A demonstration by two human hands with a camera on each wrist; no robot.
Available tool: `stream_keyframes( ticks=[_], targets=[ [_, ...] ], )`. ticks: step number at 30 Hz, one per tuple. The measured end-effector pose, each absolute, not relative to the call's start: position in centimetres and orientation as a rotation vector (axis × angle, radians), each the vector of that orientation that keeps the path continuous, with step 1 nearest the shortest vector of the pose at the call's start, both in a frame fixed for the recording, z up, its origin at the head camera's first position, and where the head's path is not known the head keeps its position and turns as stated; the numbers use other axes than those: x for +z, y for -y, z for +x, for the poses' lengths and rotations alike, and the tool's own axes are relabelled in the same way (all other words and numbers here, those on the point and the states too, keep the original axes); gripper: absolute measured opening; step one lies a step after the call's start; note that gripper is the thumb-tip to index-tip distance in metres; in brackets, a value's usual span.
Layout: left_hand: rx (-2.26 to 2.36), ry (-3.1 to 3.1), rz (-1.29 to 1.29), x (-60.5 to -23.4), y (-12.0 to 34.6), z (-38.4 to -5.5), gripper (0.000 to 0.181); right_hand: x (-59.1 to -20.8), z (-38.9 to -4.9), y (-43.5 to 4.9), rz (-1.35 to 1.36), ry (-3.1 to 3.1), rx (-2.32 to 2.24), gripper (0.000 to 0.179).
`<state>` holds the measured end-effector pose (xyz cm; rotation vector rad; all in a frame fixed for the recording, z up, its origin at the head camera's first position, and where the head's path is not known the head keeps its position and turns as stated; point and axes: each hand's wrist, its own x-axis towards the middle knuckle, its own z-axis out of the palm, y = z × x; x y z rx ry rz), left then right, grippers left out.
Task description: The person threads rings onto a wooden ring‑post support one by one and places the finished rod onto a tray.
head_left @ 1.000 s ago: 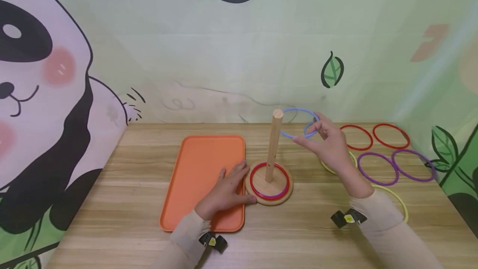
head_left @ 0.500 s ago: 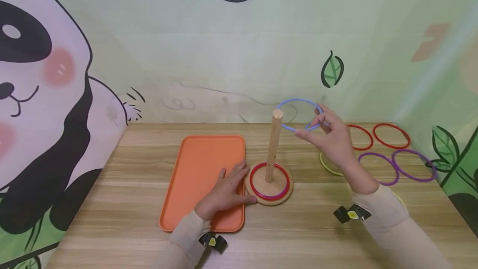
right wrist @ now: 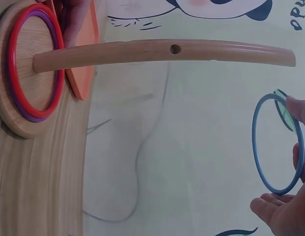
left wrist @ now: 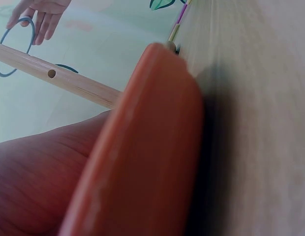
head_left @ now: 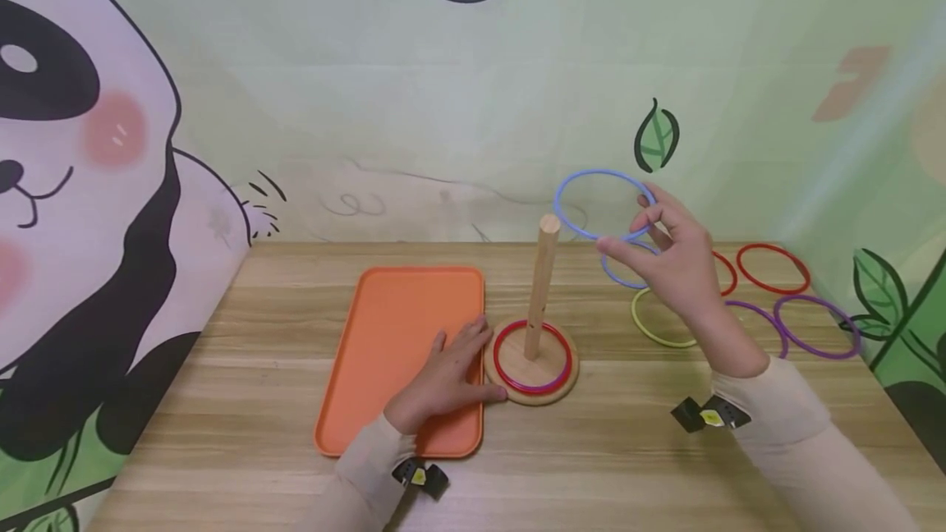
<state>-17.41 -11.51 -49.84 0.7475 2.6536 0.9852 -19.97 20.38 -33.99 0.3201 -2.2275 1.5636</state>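
Note:
My right hand point(head_left: 676, 261) pinches a blue ring point(head_left: 602, 171) between thumb and fingers, holding it up just right of the wooden post's top. In the right wrist view the blue ring point(right wrist: 254, 137) is apart from the post point(right wrist: 142, 53), beyond its free end. The post point(head_left: 542, 290) rises upright from a round wooden base point(head_left: 534, 400). Around its foot lie a red ring point(right wrist: 14, 59) and a purple ring point(right wrist: 32, 118). My left hand point(head_left: 447, 380) rests over the orange tray's right edge, fingers spread, fingertips and thumb right at the base.
The orange tray point(head_left: 392, 310) lies left of the base. On the table's right are another blue ring point(head_left: 617, 281), a yellow-green ring point(head_left: 665, 343), red rings point(head_left: 774, 245) and purple rings point(head_left: 831, 357), some partly hidden by my right arm. A panda-printed wall point(head_left: 443, 121) stands behind.
My right hand has lifted the blue ring higher and moved it somewhat right, away from the post. The blue ring on the table shows more now. My left hand stays put.

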Motion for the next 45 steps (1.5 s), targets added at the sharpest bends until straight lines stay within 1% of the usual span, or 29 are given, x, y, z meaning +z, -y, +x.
stream_keyframes(
  ticks=[18, 29, 45],
  targets=[
    [0.939, -2.678, 0.734, -50.2, 11.6, -17.6, 0.098, -30.9, -18.8, -19.9, 0.386, 2.069, 1.742, 0.031],
    [0.938, -2.679, 0.722, -50.1, 11.5, -17.6, 0.098, -31.4, -17.5, -18.3, 0.501, 2.072, 1.785, 0.029],
    [0.956, -2.673, 0.726, -50.0, 11.5, -17.5, 0.098, -32.3, -17.0, -17.5, 0.563, 2.105, 1.769, 0.029]
  ],
)
